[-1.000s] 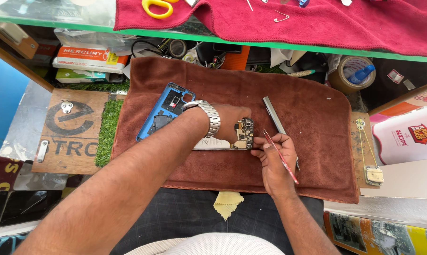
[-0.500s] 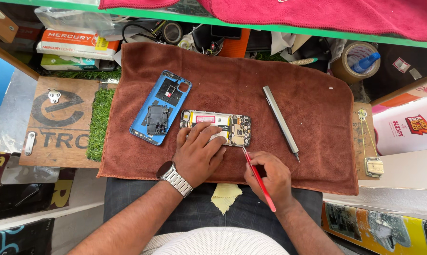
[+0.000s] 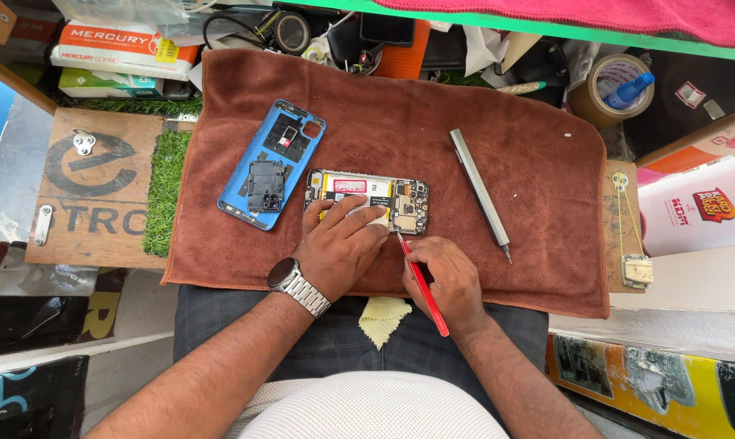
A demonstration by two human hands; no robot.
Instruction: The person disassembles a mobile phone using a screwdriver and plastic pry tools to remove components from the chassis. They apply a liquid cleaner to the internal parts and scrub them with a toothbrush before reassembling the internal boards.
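Head cam, looking straight down at a cluttered repair bench. A brown towel [image 3: 432, 122] covers the middle, and the opened phone [image 3: 367, 199] lies near its centre with the circuit board and battery exposed. Just to the left of it sits the blue back cover [image 3: 271, 165], inside facing up, tilted a bit. Off to the right, well clear of the phone, a grey metal screwdriver [image 3: 480, 193] lies at a slant. Beyond the towel: a roll of brown tape [image 3: 607, 81] top right, a patch of fake grass [image 3: 166, 191] and a wooden board [image 3: 91, 187] on the left, cables and boxes along the back. A yellow cloth [image 3: 384, 319] pokes out on the lap below.

Left hand [image 3: 339, 248], metal watch on the wrist, lies flat with fingers loosely spread, pressing on the phone's lower edge and covering part of it. Right hand [image 3: 449, 280] is pinched around a red pen-like tool [image 3: 422, 284], its tip touching the phone's lower right corner.
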